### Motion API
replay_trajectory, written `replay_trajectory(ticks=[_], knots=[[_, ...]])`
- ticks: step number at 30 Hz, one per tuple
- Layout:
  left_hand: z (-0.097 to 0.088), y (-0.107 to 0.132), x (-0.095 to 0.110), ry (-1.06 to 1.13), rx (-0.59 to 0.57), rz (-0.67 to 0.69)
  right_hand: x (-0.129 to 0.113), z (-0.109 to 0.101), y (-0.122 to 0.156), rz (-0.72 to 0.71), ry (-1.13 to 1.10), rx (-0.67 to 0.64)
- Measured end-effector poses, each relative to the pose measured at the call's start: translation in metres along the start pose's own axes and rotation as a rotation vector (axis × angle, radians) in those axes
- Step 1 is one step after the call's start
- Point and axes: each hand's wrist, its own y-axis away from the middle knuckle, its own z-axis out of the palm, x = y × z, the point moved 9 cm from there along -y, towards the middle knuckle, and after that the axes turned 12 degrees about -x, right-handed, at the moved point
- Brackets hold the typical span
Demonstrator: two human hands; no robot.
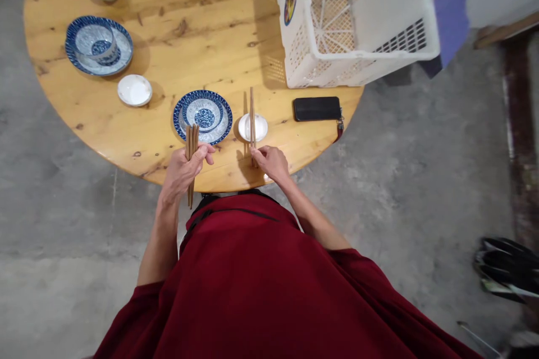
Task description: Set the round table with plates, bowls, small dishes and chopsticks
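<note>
My left hand [185, 169] is closed round a bundle of wooden chopsticks [192, 137], held upright at the table's front edge. My right hand [272, 161] pinches a pair of chopsticks [252, 109] near their lower end. That pair lies across a small white bowl [261, 128]. Left of it, a blue-and-white plate [226, 118] carries a patterned bowl [205, 115]. The tips of the left bundle overlap the plate's near rim in view; whether they touch it I cannot tell.
A white plastic crate [366, 70] stands at the table's right, with a black phone [316, 109] before it. On the round wooden table [202, 33], another patterned plate [122, 61] with a bowl and white bowls [135, 90] sit leftward. A purple thing [448, 17] is behind the crate.
</note>
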Motion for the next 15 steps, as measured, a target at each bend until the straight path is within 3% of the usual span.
replay_trajectory(ticks=[8, 15], knots=[[0.006, -0.005, 0.008, 0.025, -0.068, 0.014, -0.013, 0.012, -0.007, 0.162, 0.166, -0.04], [0.008, -0.004, 0.012, 0.022, -0.092, 0.007, -0.014, 0.016, -0.013, 0.159, 0.172, -0.033]])
